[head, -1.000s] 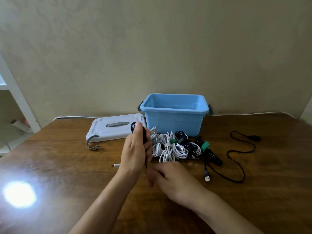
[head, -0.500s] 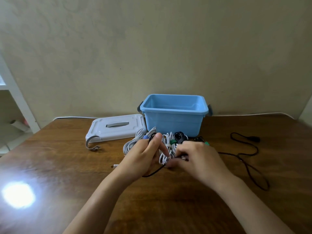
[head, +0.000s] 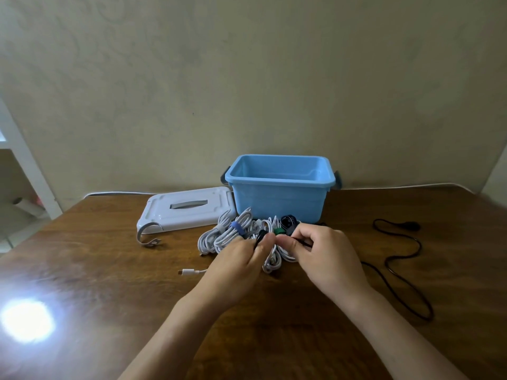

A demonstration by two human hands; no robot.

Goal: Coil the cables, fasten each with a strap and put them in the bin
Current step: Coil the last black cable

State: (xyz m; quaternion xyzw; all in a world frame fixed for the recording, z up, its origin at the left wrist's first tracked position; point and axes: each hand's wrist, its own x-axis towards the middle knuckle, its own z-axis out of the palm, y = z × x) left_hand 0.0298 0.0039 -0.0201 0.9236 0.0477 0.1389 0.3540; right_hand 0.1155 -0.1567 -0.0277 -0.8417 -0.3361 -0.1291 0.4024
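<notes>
Cables [head: 236, 237], mostly white strapped coils, lay on the surface [head: 109, 270] just before the blue bin [head: 277, 198]. Left hand [head: 236, 267] pinched a black cable [head: 395, 270] end; right hand [head: 326, 256] curled around it, its length trailing right.

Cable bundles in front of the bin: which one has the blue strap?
The leftmost white bundle, just beyond the left hand; its neighbour wears a green strap.
</notes>
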